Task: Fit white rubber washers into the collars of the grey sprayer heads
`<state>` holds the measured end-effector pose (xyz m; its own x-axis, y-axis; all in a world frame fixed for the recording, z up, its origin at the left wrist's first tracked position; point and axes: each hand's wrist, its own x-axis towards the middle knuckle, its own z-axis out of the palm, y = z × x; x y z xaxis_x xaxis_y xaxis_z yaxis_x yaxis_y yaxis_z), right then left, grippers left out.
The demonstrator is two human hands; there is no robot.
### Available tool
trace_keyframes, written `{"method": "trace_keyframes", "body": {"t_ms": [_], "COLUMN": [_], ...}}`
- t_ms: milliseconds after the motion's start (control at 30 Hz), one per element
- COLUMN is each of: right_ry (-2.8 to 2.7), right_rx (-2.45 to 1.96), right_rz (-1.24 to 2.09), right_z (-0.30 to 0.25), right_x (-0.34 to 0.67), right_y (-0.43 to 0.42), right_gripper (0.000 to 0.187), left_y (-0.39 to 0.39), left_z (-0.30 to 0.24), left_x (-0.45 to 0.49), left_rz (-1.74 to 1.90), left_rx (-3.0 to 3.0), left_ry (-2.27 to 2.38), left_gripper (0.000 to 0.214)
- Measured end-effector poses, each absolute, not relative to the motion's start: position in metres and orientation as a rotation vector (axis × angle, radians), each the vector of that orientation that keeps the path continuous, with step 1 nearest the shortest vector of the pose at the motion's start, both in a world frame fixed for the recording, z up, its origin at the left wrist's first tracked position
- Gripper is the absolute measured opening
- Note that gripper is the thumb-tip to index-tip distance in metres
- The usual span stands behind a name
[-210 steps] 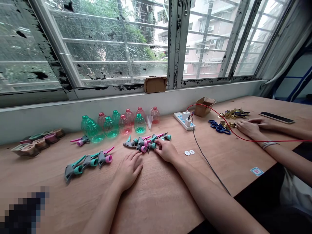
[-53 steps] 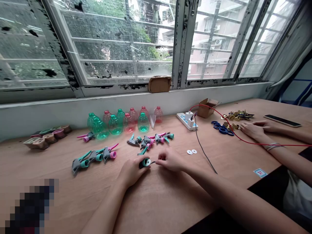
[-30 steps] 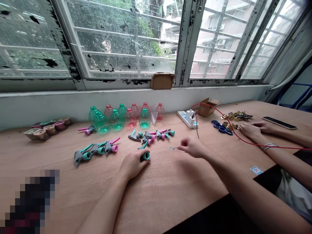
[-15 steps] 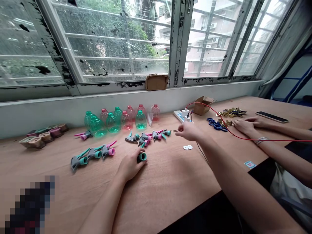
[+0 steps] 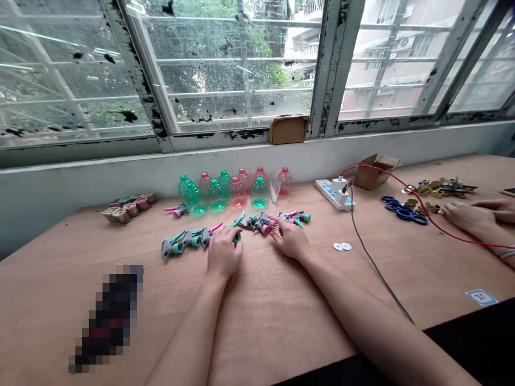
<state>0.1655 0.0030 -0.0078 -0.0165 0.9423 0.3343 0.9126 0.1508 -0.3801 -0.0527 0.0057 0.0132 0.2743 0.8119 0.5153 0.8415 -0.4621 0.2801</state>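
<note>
My left hand (image 5: 225, 249) is closed around a trigger spray head (image 5: 237, 237) whose teal collar shows by my thumb; my palm covers most of it. It rests on the table at the right end of a row of grey spray heads (image 5: 191, 239) with teal and pink parts. My right hand (image 5: 292, 238) reaches into a second cluster, its fingers bent and closed at a spray head with a pink collar (image 5: 265, 229). More spray heads (image 5: 298, 216) lie just beyond those fingers. Behind them stand clear green bottles (image 5: 218, 195) and pink bottles (image 5: 237, 193), without tops.
Two white discs (image 5: 341, 246) lie right of my right forearm. Farther right are a power strip (image 5: 333, 194), cables, a cardboard box (image 5: 372, 174), blue-handled scissors (image 5: 404, 212) and a co-worker's hands (image 5: 472, 217). Stacked small containers (image 5: 129, 208) sit at left, with a pixelated dark object (image 5: 108, 319) nearer.
My view has turned left. My left hand has carried its spray head leftward beside the row. My right hand has left the cluster's right end and come to the pink-collared spray head.
</note>
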Motion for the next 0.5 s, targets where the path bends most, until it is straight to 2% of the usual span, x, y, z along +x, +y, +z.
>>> {"method": "trace_keyframes", "body": {"t_ms": [233, 500], "right_ry": [-1.945, -1.757], "right_rx": [-1.913, -1.975], "right_rz": [0.069, 0.162], "right_z": [-0.011, -0.009], "right_x": [0.16, 0.156], "right_y": [0.007, 0.016], "right_gripper": [0.06, 0.054], "left_y": [0.013, 0.014], "left_z": [0.006, 0.01], "left_x": [-0.07, -0.079], "left_rz": [-0.672, -0.671], "left_rx": [-2.125, -1.937], "left_ry": [-1.851, -1.957], "left_gripper": [0.042, 0.038]}}
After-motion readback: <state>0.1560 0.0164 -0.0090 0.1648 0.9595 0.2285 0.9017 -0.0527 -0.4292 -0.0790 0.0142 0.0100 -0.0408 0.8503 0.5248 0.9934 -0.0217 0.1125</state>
